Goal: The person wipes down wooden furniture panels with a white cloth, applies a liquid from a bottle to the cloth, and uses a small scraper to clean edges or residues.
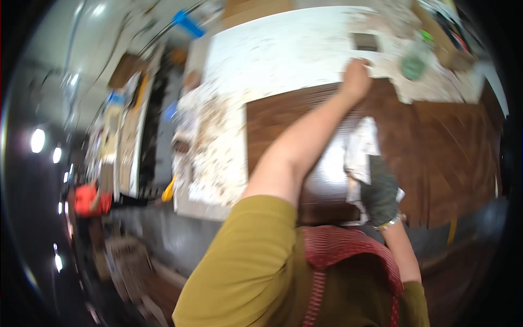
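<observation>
A dark brown panel with a wood-like, glossy surface (283, 125) lies on the table in front of me. My left hand (357, 80) is bare and stretched forward to the panel's far edge. Its fingers look curled, and what they hold, if anything, is hidden. On my right hand (379, 191) is a dark grey glove. It is closed on a crumpled white cloth (360, 144), which rests against the panel near its middle. Just beyond my left hand sits a small dark brown block (365, 42).
Under the panel spreads a white, brown-stained sheet (272, 46). A greenish clear bottle (413, 66) stands at the far right. Brown panels (452, 158) continue to the right. At the left, another person in a red top (87, 200) is beside a cluttered bench (128, 133).
</observation>
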